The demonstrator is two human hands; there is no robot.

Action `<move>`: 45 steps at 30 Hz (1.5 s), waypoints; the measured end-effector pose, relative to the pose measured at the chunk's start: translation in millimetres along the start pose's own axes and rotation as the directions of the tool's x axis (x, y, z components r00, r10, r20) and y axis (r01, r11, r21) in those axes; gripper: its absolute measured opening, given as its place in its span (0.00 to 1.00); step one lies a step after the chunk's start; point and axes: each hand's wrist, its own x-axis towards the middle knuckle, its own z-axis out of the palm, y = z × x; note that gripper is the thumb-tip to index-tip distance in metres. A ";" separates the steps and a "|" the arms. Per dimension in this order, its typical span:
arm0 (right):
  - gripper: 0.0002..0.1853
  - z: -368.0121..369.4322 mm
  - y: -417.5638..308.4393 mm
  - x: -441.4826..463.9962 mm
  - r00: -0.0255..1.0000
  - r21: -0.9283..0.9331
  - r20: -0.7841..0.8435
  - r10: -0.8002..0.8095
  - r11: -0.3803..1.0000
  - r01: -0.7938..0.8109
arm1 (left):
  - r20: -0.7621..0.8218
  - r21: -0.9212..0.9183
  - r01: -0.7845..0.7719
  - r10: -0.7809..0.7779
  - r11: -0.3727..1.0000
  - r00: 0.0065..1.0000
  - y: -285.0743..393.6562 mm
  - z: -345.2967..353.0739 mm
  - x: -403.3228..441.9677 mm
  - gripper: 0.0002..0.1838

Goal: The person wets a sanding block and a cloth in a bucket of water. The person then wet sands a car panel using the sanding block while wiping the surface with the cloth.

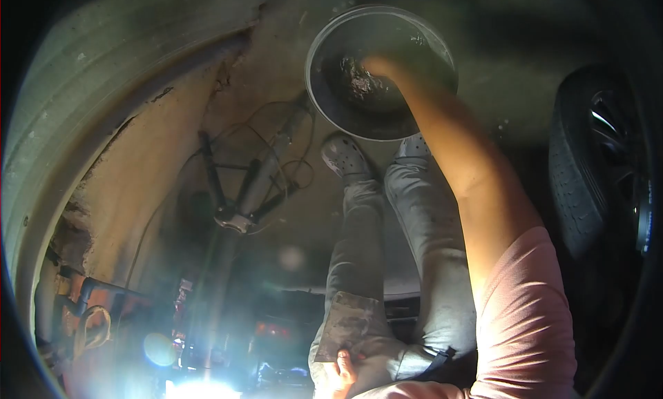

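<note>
My right arm stretches forward over a round dark bucket (324, 112), and my right hand (376, 65) is inside it. Rippling, shiny water (362, 81) shows beside the hand; its fingers are hidden, so I cannot tell whether they grip anything. Near the bottom of the view, my left hand (341, 375) is closed on the lower edge of a worn, mottled grey rectangular sheet (351, 319). The thumb lies on top of the sheet, which rests over my left thigh. What the sheet is made of is unclear.
My feet, in grey clogs (343, 156), stand just this side of the bucket. A car wheel (587, 164) is upright on the right. Left of my legs is a dark tripod-like stand (235, 219) with a thin looping cable. A bright light (200, 388) glares at the lower left.
</note>
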 end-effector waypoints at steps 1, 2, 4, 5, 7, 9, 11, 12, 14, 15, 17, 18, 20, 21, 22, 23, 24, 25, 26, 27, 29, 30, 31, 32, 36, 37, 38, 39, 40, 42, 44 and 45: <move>0.23 5.2 14.5 3.8 0.999 0.125 -0.024 -0.038 0.991 0.041 | 0.002 0.010 -0.012 0.012 1.000 1.000 -1.2 -1.0 1.0 0.20; 0.22 12.1 33.8 9.1 0.996 0.269 -0.051 -0.078 0.959 0.089 | 0.000 0.019 -0.024 0.024 1.000 1.000 -1.8 -0.3 1.4 0.20; 0.21 28.6 70.8 22.4 0.965 0.657 -0.091 -0.245 0.714 0.243 | 0.007 0.035 -0.049 0.049 0.998 0.999 -4.0 -1.5 0.0 0.20; 0.20 36.2 85.3 23.1 0.940 0.798 -0.102 -0.326 0.538 0.272 | 0.009 0.044 -0.058 0.058 0.997 0.998 -4.4 -0.7 -0.4 0.20; 0.22 22.3 58.4 -17.8 0.876 0.802 -0.182 -0.446 0.448 0.395 | 0.016 0.066 -0.085 0.084 0.994 0.996 -7.3 -2.1 -0.8 0.19; 0.24 9.6 31.9 -44.4 0.925 0.790 -0.104 -0.365 0.535 0.299 | 0.031 0.102 -0.120 0.117 0.988 0.993 -10.1 -1.5 -5.3 0.19; 0.25 1.4 7.4 -73.5 0.964 0.768 -0.019 -0.266 0.614 0.184 | 0.042 0.156 -0.145 0.140 0.977 0.989 -16.2 0.5 -11.3 0.19; 0.26 -7.8 1.2 -82.8 0.978 0.745 0.011 -0.210 0.654 0.133 | 0.043 0.179 -0.160 0.155 0.971 0.987 -15.3 1.7 -12.3 0.18; 0.33 -17.6 -17.9 -89.8 0.991 0.810 0.095 -0.089 0.586 -0.025 | 0.058 0.128 -0.169 0.163 0.977 0.985 -8.4 -4.2 -1.2 0.16; 0.37 -21.8 -26.0 -92.5 0.990 0.836 0.137 -0.028 0.540 -0.100 | 0.011 0.141 -0.203 0.203 0.969 0.979 -4.3 -6.3 3.2 0.16; 0.44 -61.9 -98.4 -167.5 0.914 0.899 0.215 0.343 0.297 -0.323 | -0.135 0.267 -0.291 0.335 0.919 0.933 0.1 -2.1 7.4 0.15; 0.43 -57.4 -90.9 -167.2 0.935 0.933 0.171 0.312 0.255 -0.256 | -0.152 0.310 -0.284 0.342 0.907 0.927 -8.3 12.8 0.9 0.15; 0.39 -52.2 -89.5 -181.2 0.935 0.961 0.226 0.275 0.096 -0.261 | -0.111 0.333 -0.213 0.263 0.918 0.958 -40.0 56.4 -25.0 0.18; 0.39 -54.0 -90.7 -188.0 0.923 0.955 0.282 0.264 0.015 -0.296 | -0.071 0.184 -0.117 0.132 0.976 0.989 -40.6 56.9 -25.3 0.20; 0.37 -54.8 -102.6 -206.2 0.941 0.974 0.198 0.275 0.049 -0.220 | -0.030 0.044 0.002 -0.001 0.999 1.000 -29.7 45.7 -16.6 0.22; 0.36 -58.4 -112.2 -224.4 0.940 0.975 0.200 0.275 0.038 -0.218 | 0.047 -0.227 0.165 -0.159 0.960 0.986 -19.7 37.8 1.2 0.24; 0.36 -53.8 -111.0 -233.8 0.939 0.973 0.218 0.265 0.020 -0.231 | 0.095 -0.335 0.237 -0.217 0.912 0.971 -8.2 26.9 13.6 0.26; 0.36 -51.0 -109.5 -243.4 0.939 0.970 0.232 0.254 0.004 -0.241 | 0.143 -0.433 0.310 -0.275 0.846 0.951 3.3 16.0 26.0 0.29; 0.37 -56.0 -117.6 -265.0 0.928 0.967 0.234 0.289 0.034 -0.254 | 0.121 -0.399 0.294 -0.268 0.868 0.956 7.2 12.3 30.6 0.31; 0.37 -60.1 -126.9 -291.9 0.917 0.962 0.231 0.325 0.063 -0.264 | 0.096 -0.424 0.276 -0.260 0.863 0.961 -2.1 23.9 30.3 0.30; 0.36 -65.9 -143.0 -339.6 0.936 0.965 0.232 0.265 0.061 -0.256 | 0.045 -0.471 0.235 -0.243 0.850 0.969 -21.1 47.3 28.7 0.28; 0.32 -59.4 -139.5 -354.2 0.956 0.973 0.186 0.226 0.095 -0.211 | 0.033 -0.487 0.168 -0.175 0.857 0.984 -16.5 37.8 30.7 0.28; 0.28 -49.4 -133.6 -359.3 0.973 0.977 0.144 0.181 0.128 -0.168 | 0.018 -0.499 0.105 -0.111 0.860 0.994 -10.5 29.4 33.4 0.28; 0.22 -44.5 -142.0 -366.4 0.973 0.974 0.064 0.221 0.197 -0.108 | 0.048 -0.528 0.097 -0.084 0.844 0.995 -6.2 17.6 29.4 0.28; 0.17 -44.7 -167.9 -405.0 0.930 0.951 -0.160 0.332 0.303 0.055 | -0.028 -0.525 -0.079 0.075 0.848 0.997 -0.1 -0.7 3.6 0.29; 0.18 -49.5 -166.5 -404.8 0.931 0.954 -0.167 0.324 0.291 0.070 | 0.000 -0.528 -0.091 0.107 0.844 0.994 0.3 -4.5 1.2 0.29; 0.19 -51.2 -162.3 -404.2 0.934 0.961 -0.158 0.322 0.268 0.070 | 0.041 -0.525 -0.088 0.129 0.847 0.991 -4.9 -8.6 -3.0 0.29; 0.20 -49.4 -159.9 -410.0 0.935 0.967 -0.148 0.322 0.244 0.069 | 0.086 -0.521 -0.085 0.152 0.849 0.985 -10.1 -12.8 -8.9 0.29; 0.23 -50.1 -162.8 -424.4 0.933 0.950 -0.227 0.278 0.272 0.150 | 0.032 -0.634 -0.155 0.226 0.758 0.974 -11.7 -13.4 -14.0 0.27; 0.24 -52.9 -184.4 -466.4 0.928 0.938 -0.297 0.224 0.249 0.240 | -0.172 -0.670 -0.376 0.359 0.640 0.917 -17.3 -7.2 -10.3 0.24; 0.24 -59.7 -216.7 -530.7 0.929 0.933 -0.320 0.184 0.232 0.276 | -0.214 -0.693 -0.427 0.399 0.581 0.891 -9.1 -33.0 -16.9 0.22; 0.23 -59.5 -231.7 -572.1 0.915 0.907 -0.386 0.118 0.230 0.353 | -0.202 -0.709 -0.421 0.409 0.566 0.890 -4.7 -44.4 -20.5 0.22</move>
